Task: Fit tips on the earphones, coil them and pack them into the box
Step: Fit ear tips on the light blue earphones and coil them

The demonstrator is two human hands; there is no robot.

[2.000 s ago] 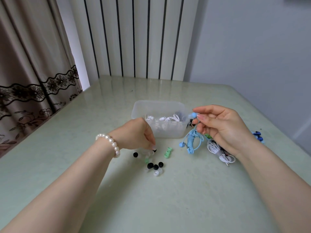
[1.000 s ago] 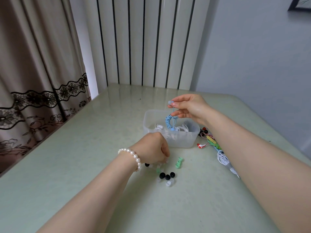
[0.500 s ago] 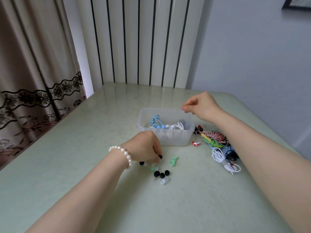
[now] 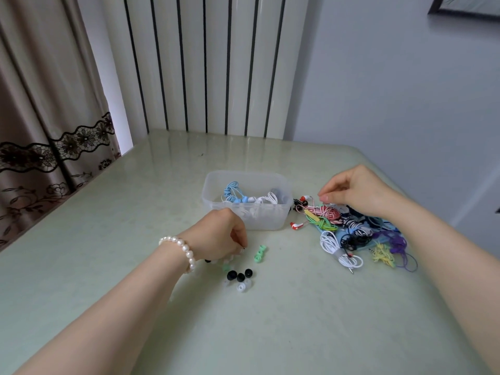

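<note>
On the pale green table (image 4: 270, 334) in front of you, near its middle, stands the clear plastic box (image 4: 259, 220), open at the top, with a coiled light blue pair of earphones (image 4: 233, 192) and some white ones (image 4: 266, 198) lying inside it. Just to the right of the box sprawls your heap of loose earphones (image 4: 354, 228), a tangle of red-and-white, green, black, blue, purple and yellow cords, with a white coil (image 4: 331, 243) at its near edge. Your right hand (image 4: 357, 190) hovers over the far end of that heap, fingers curled downward, thumb and forefinger drawn close together right beside a red-and-white cord (image 4: 328, 212); whether they actually pinch anything you cannot tell from this angle. Your left hand (image 4: 219, 234), with a pearl bracelet (image 4: 180, 249) on the wrist, rests on the table in front of the box, fingers curled down onto the scatter of ear tips; what they hold, if anything, is hidden under the hand. Beside it lie a mint green piece (image 4: 260, 253), three black tips (image 4: 240, 275) and, just nearer to you, a clear white tip (image 4: 241, 287)
</note>
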